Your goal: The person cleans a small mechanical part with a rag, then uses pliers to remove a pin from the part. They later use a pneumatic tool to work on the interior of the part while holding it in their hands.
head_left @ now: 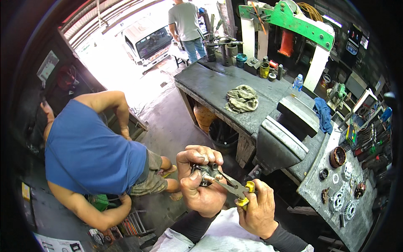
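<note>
The left grip (205, 198) is grasping a small dark-and-metal part (205, 169) in the air, off the near edge of the counter (210, 80) — while the right grip (258, 210) is clenching yellow-handled pliers (239, 191). Their long axis is slanting up and leftward, the jaws apparently parting toward the part; whether they are touching it, I cannot tell. Nothing is standing between. A vise (280, 140) is overhanging the counter's near edge — a rag (242, 98) is lying farther in, and a bottle (297, 83) is standing toward the far edge. A co-worker (96, 147) is bending at left.
</note>
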`<state>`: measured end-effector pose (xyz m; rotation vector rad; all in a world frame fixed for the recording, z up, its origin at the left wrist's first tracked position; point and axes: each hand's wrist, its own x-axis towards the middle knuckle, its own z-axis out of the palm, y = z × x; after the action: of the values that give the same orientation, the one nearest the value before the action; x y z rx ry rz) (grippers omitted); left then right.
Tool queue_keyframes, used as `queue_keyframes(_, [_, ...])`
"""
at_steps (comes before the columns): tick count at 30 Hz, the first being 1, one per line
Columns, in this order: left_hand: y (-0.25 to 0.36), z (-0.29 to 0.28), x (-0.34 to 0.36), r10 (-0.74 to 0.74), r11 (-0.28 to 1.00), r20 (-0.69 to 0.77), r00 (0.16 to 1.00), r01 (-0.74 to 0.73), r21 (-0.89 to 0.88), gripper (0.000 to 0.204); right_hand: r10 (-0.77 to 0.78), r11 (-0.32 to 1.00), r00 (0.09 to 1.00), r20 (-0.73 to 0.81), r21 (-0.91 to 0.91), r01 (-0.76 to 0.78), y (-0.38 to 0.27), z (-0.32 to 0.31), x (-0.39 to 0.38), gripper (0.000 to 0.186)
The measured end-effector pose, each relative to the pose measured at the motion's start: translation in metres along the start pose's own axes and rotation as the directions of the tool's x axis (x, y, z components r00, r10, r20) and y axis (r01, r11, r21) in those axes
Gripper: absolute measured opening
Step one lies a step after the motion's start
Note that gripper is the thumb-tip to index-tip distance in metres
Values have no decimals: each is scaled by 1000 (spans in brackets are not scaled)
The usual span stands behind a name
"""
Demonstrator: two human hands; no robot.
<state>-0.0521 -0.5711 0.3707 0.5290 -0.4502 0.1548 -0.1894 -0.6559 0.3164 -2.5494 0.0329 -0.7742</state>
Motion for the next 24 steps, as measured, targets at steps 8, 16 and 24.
queue_keyframes(8, [-57, -21, 68, -143, 982, 44, 989, 147, -116, 23, 72, 995, 997, -34, -71, -74, 28, 31, 58, 34])
queue_keyframes(16, [-84, -33, 152, -269, 947, 131, 954, 287, -145, 15, 206, 962, 968, -143, -151, -227, 17, 69, 128, 34])
queue_keyframes(24, [-105, -41, 192, -345, 899, 229, 910, 390, -200, 15, 321, 890, 916, -242, -254, -379, 2, 94, 162, 37])
